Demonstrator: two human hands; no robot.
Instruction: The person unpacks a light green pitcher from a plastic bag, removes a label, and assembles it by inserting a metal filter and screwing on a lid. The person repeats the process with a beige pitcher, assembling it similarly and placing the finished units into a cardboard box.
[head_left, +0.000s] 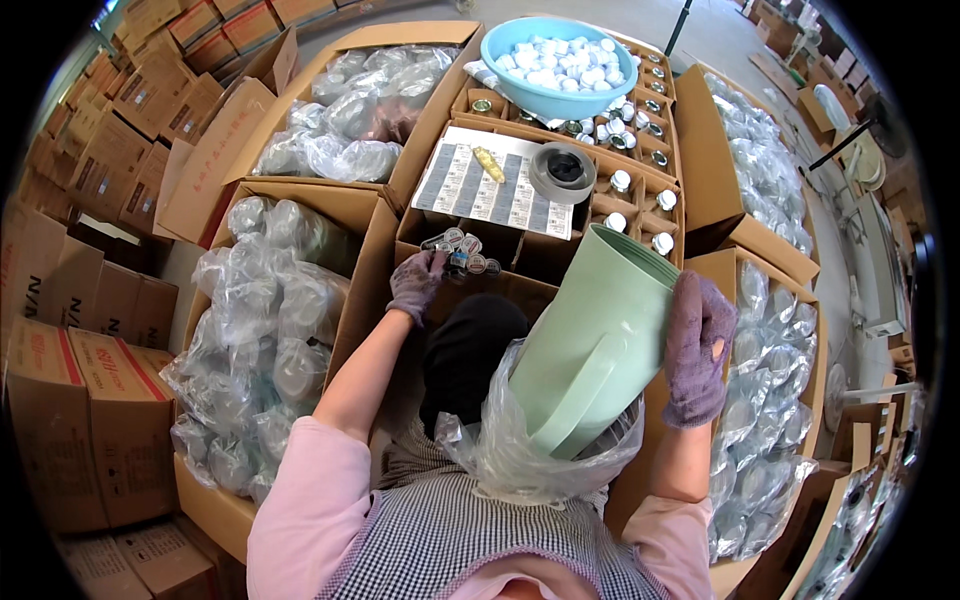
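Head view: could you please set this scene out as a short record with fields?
Left hand: gloved, fingers at small round pieces
Right hand: gloved, touching the jug near its rim
Jug position: tilted, open end up, lower part in a clear bag
Basin: blue, heaped with white pieces
Sheet: printed, under a grey roll
Cartons: on both sides, holding clear-bagged items

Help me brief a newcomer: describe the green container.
Start at the checked apron; above it bunches a clear plastic bag. The green container leans out of it, rim against the right hand. Unlike the bagged goods around it, it shows bare pale green with a long side handle.
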